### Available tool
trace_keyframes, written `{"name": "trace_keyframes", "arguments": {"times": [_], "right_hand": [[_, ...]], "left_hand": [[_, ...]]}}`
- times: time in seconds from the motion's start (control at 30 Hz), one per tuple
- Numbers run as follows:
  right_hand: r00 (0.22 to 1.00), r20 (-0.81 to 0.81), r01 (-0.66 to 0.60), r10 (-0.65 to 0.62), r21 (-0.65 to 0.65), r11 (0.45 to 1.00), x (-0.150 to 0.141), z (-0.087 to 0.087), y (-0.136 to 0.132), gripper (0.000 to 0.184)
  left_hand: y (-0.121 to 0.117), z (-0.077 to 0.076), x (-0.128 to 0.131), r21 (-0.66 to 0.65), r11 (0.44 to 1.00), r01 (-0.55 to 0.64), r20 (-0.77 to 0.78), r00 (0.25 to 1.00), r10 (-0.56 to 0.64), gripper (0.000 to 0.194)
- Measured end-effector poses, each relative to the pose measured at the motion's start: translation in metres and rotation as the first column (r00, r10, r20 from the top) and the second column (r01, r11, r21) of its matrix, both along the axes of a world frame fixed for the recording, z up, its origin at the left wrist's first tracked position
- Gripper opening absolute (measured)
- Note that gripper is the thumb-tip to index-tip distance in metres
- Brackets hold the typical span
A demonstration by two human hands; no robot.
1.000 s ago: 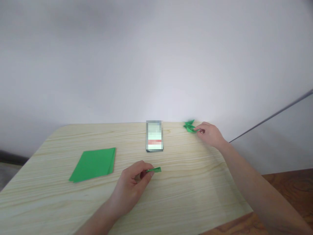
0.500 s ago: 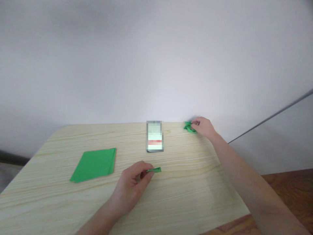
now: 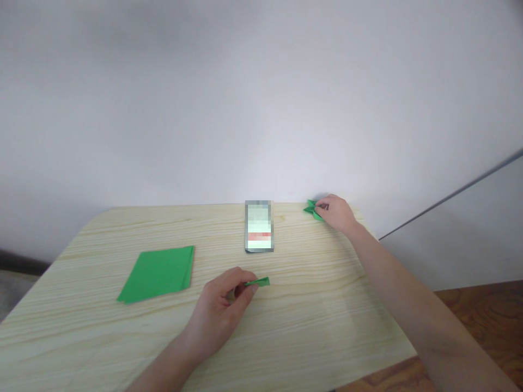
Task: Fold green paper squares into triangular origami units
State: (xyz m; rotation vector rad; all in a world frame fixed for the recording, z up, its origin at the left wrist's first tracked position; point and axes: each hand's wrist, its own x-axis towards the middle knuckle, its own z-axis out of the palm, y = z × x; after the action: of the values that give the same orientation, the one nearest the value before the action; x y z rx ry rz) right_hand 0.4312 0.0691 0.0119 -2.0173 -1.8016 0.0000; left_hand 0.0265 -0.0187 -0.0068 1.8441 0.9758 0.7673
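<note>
And here's the pale wood-grain table (image 3: 318,332), far edge by the wall, right edge slanting under the right forearm, wood surface stretching between the left hand (image 3: 220,305) and that edge. Over on the left, a stack of green paper (image 3: 157,275), corners slightly fanned. Centre, near the far edge: 1 phone (image 3: 259,227), screen blurred, long axis running towards the wall. Far right corner now, the green folded cluster (image 3: 310,210), sharp tips pointing left, the right hand (image 3: 337,211) on its right side, thumb and index close together at the paper; whether they grip, I can't tell. And the smallest, front of the phone: the folded green strip (image 3: 262,282), slim, layers showing, pinched between left thumb and fingers, long axis nearly sideways, free end pointing right, tipped slightly up.
</note>
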Motion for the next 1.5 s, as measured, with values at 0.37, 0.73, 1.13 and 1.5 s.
{"name": "trace_keyframes", "arguments": {"times": [0.37,0.73,1.13,1.5], "right_hand": [[0.999,0.009,-0.031,0.031,0.056,0.998,0.001,-0.003,-0.003,0.016],[0.998,-0.052,-0.014,0.019,0.079,0.997,0.014,-0.007,-0.016,0.015],[0.998,-0.048,0.047,-0.044,0.062,0.997,0.014,-0.01,-0.013,0.015],[0.989,-0.147,0.046,-0.019,0.185,0.982,0.02,-0.004,-0.032,0.017]], "left_hand": [[-0.001,0.001,-0.001,-0.009,1.0,-0.004,0.013,1.0,0.004,0.015],[-0.001,0.002,0.001,0.009,1.0,-0.018,-0.005,1.0,0.018,0.014],[-0.001,0.002,0.0,-0.008,1.0,-0.006,-0.012,1.0,0.006,0.017],[-0.002,0.002,0.0,-0.012,1.0,-0.017,-0.01,1.0,0.016,0.015]]}}
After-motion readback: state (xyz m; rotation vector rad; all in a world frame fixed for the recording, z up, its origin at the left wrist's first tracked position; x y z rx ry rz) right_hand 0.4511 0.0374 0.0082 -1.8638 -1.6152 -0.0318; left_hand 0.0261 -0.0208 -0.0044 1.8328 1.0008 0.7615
